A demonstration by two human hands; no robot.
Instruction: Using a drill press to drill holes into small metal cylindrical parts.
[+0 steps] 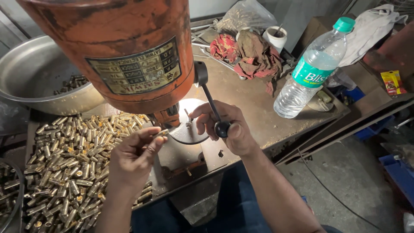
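My right hand [224, 126] grips the black knob [222, 128] at the end of a dark lever [209, 97] on an orange drill press [125, 51]. My left hand [136, 154] pinches a small brass tube [161, 133] between thumb and fingers, just left of the round lit work plate [189, 131] under the press. A small brass piece [188, 124] stands on that plate below the spindle. A large heap of brass tubes [69, 159] lies to the left of my left hand.
A wide steel bowl [30, 73] with a few dark pieces sits at the back left. A clear water bottle [312, 69] with a green cap stands at the right. Rags [254, 56], a white cup [276, 38] and a plastic bag lie behind.
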